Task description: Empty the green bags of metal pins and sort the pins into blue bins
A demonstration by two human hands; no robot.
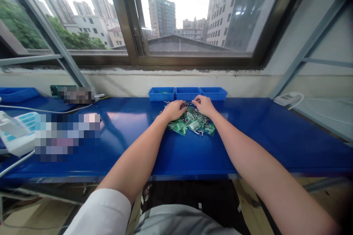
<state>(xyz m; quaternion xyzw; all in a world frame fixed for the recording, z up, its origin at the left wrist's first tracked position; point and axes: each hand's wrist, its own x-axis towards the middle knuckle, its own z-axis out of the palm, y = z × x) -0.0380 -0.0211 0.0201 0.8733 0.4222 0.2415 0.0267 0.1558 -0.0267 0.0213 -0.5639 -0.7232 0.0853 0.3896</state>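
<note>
A loose pile of small green-tinted plastic packets and thin shiny metal pieces, which look like screws or pins, lies on the blue table. My left hand rests at the pile's left side, its fingers curled inward. Over the back right part of the pile, my right hand has thumb and fingertips drawn together. Anything between the fingers of either hand is too small to make out. Right behind the pile stand three blue bins in a row: left, middle and right; something green shows in the left one.
Another blue tray sits at the far left, near a white and light-blue device with cables. Blurred-out items lie on the left of the table. At the right edge is a white power strip. Grey metal posts and a window stand behind.
</note>
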